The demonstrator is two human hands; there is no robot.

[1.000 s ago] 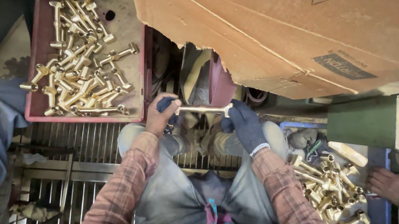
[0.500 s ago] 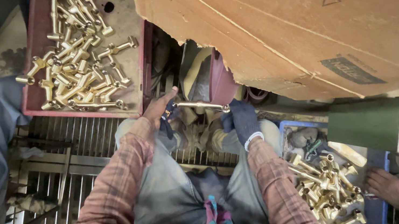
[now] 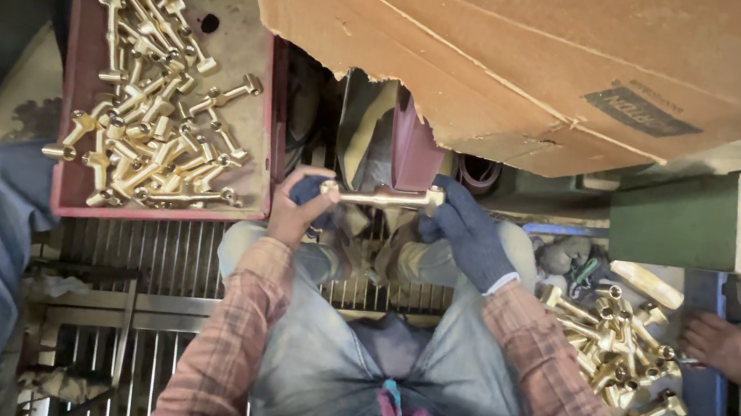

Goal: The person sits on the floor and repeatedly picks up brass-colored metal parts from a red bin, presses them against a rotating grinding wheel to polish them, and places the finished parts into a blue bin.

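Over my knees, my bare left hand (image 3: pixel 294 210) pinches one end of a long brass fitting (image 3: pixel 380 199) with a bit of blue cloth (image 3: pixel 308 189) bunched in the same grip, while my gloved right hand (image 3: pixel 466 233) is closed round the other end, so the piece lies level between them, in front of me. It looks solid, stiff and rather heavy for its size, smooth enough to slip, so I judge the knobbed ends the safest hold. Further off, a red crate (image 3: pixel 79 86) of similar brass pieces (image 3: pixel 146 128) sits at far left, another heap (image 3: pixel 616 343) lies at right in a blue tray (image 3: pixel 699 388), and a torn cardboard box (image 3: pixel 561 49) overhangs beyond.
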